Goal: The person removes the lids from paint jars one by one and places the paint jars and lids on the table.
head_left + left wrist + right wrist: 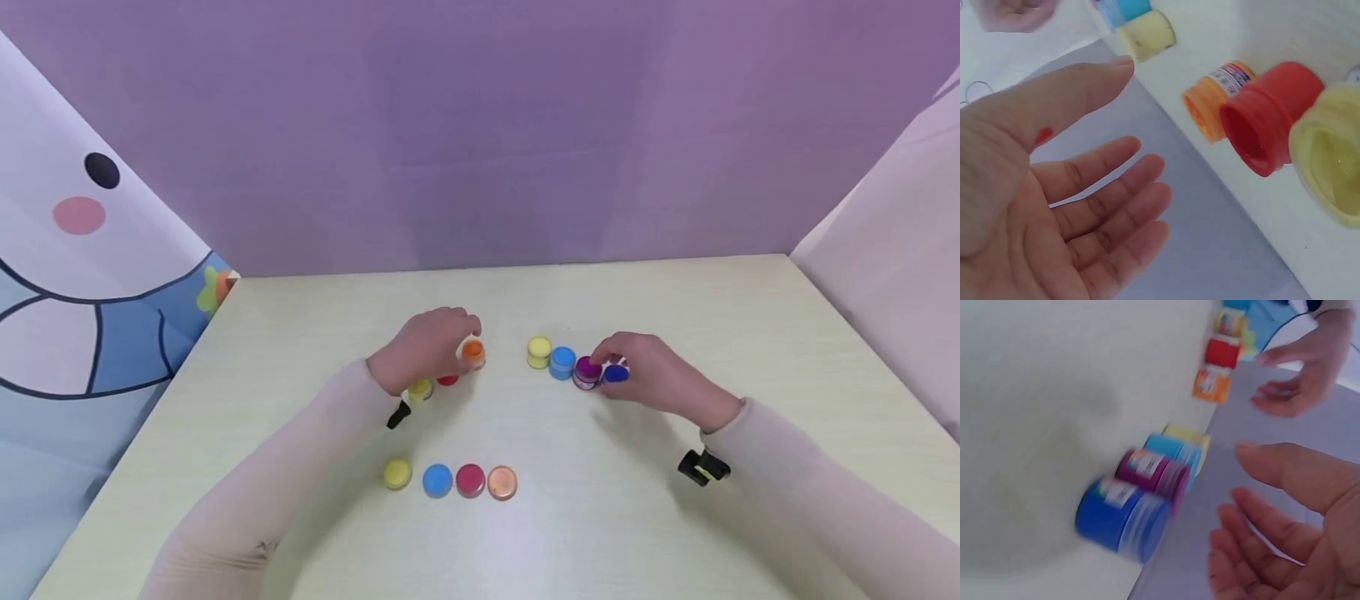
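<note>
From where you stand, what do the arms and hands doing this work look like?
They are a person's: long, plain beige sleeves reaching the wrists, with a small black device at each cuff. The left hand and right hand are bare; the left has a small red mark near the thumb's base. No cables show.

On the pale tabletop (pixel 600 533), the left hand (pixel 427 346) has its fingers about an orange jar (pixel 474 351); a red jar (pixel 447 380) and a yellow jar (pixel 421 390) show partly beneath that hand. To the right, 4 jars form a slanting row: pale yellow (pixel 538 353), light blue (pixel 562 363), purple (pixel 587 373) and dark blue (pixel 616 374). The right hand (pixel 656 375) surrounds the dark blue one, its fingers overlapping the purple jar's edge; contact is unclear. Nearer the viewer lie 4 round lids: yellow (pixel 397 473), blue (pixel 437 481), red (pixel 470 481) and orange (pixel 502 482). Behind hangs purple cloth (pixel 480 125).
</note>
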### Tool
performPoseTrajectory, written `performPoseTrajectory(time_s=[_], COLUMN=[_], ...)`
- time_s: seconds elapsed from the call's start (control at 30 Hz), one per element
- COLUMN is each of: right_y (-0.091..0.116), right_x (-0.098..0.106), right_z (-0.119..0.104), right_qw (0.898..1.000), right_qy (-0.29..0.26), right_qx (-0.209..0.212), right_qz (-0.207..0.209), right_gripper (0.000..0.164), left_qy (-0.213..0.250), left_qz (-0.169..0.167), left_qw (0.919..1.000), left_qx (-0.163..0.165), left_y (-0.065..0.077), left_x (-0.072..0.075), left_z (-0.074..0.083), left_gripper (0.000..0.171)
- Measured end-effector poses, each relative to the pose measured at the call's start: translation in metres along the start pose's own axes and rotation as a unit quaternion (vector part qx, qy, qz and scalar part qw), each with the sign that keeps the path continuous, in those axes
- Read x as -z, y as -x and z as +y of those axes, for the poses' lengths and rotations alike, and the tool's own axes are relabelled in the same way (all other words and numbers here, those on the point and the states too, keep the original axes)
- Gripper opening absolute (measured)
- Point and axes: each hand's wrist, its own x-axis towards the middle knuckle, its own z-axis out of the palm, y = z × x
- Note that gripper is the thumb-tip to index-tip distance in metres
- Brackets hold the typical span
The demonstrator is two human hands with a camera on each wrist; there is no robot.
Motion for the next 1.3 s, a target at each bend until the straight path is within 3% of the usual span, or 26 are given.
performPoseTrajectory(time_s=[0.2,0.4,1.03,1.3], right_y=[-0.002,-0.004,-0.005,0.002], right_x=[0.001,0.001,0.003,0.002], right_z=[0.01,0.013,0.008,-0.006], right_qw=[0.997,0.996,0.995,0.997], right_qy=[0.058,0.064,0.056,0.044], right_qx=[-0.035,-0.05,-0.076,-0.053], right_qz=[-0.02,-0.026,-0.039,-0.044], right_gripper=[0.037,0.037,0.026,0.026], left_qy=[-0.006,-0.003,0.085,0.148], left_qz=[0.032,0.039,0.084,0.084], left_qw=[0.9987,0.9985,0.9887,0.9808], left_qx=[-0.039,-0.038,-0.09,-0.096], left_y=[0.013,0.019,0.038,0.044], left_x=[-0.002,-0.003,-0.009,-0.014], left_z=[0.004,0.006,0.017,0.031], left_gripper=[0.035,0.039,0.035,0.038])
